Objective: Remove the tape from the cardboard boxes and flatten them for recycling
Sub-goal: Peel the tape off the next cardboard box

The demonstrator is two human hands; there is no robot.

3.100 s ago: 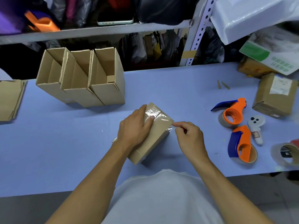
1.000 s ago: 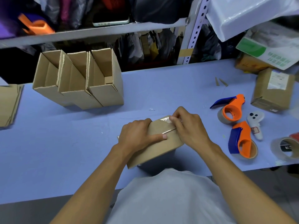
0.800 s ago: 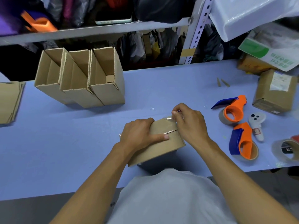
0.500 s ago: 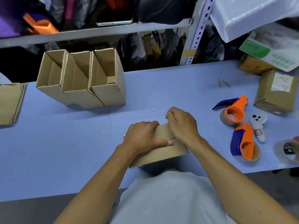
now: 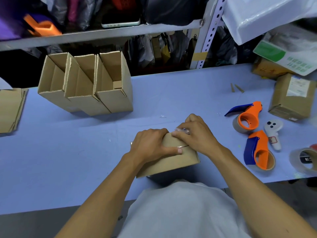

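Observation:
A small brown cardboard box (image 5: 173, 160) sits on the blue table (image 5: 68, 160) just in front of me. My left hand (image 5: 151, 145) grips its left side, thumb laid along the flap seam. My right hand (image 5: 195, 133) is at the box's far top edge, its fingers pinching a crumpled strip of clear tape (image 5: 181, 131). The box's far side is hidden behind both hands.
Three open cardboard boxes (image 5: 89, 86) stand at the back left, flattened cardboard (image 5: 10, 109) at the left edge. To the right lie two orange-and-blue tape dispensers (image 5: 248, 117) (image 5: 259, 150), a white controller (image 5: 273, 133), a tape roll (image 5: 303, 158) and a sealed box (image 5: 291, 98).
The box was turned so its seam faces up. My right hand went from the box's right corner to its far top edge, bunching clear tape in its fingers. My left hand kept holding the box.

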